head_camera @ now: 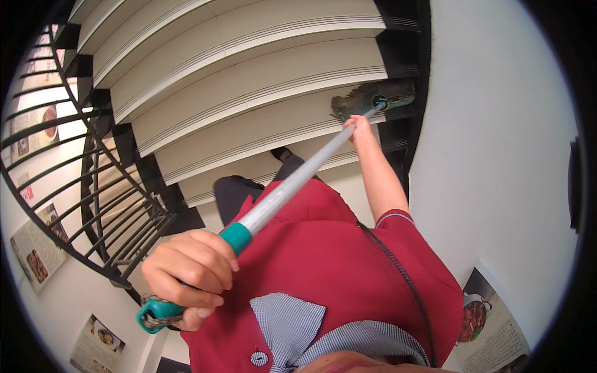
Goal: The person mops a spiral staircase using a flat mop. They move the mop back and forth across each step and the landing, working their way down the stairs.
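A mop's grey metal pole (291, 189) slants across my body from lower left to upper right. My left hand (189, 272) is wrapped around its teal plastic grip near the top end, where a hanging loop (156, 317) carries a bit of cord. Further down, my right hand (358, 128) holds the pole close to the mop head, with that arm stretched out. The flat mop head (359, 98), with dirty grey-brown fringe and a teal fitting, rests on a stair tread (298, 109) at its right end, against the dark edging by the wall.
Pale curved stairs (247, 74) with grooved nosings fan out ahead. A black metal railing (70, 98) runs along the left, and a white wall (489, 116) stands on the right. Posters (489, 321) hang on the walls. My dark shoe (281, 153) is on a lower tread.
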`<control>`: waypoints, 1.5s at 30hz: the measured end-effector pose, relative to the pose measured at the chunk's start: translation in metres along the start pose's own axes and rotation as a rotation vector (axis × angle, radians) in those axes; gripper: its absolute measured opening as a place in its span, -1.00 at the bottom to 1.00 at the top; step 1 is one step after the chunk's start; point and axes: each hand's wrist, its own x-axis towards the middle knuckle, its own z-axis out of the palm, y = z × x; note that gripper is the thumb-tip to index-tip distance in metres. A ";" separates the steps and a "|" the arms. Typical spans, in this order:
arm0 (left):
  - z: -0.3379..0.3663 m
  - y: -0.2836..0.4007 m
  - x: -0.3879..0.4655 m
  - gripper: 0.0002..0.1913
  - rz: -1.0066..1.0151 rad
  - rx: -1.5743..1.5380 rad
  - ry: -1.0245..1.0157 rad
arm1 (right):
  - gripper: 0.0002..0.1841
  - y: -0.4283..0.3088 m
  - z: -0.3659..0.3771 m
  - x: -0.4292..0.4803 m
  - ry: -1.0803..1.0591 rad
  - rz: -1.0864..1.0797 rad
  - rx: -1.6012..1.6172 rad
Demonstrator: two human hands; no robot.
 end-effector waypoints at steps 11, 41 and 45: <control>-0.050 0.093 -0.100 -0.73 0.028 0.098 0.073 | -0.94 0.127 0.058 -0.064 0.160 -0.018 -0.388; -0.043 0.331 -0.393 -0.94 -0.326 1.199 0.687 | -0.91 0.898 0.163 -0.275 -0.680 0.513 -1.204; -0.036 0.335 -0.408 -0.87 -0.279 1.089 0.514 | -0.93 0.882 0.146 -0.270 -0.742 0.623 -1.227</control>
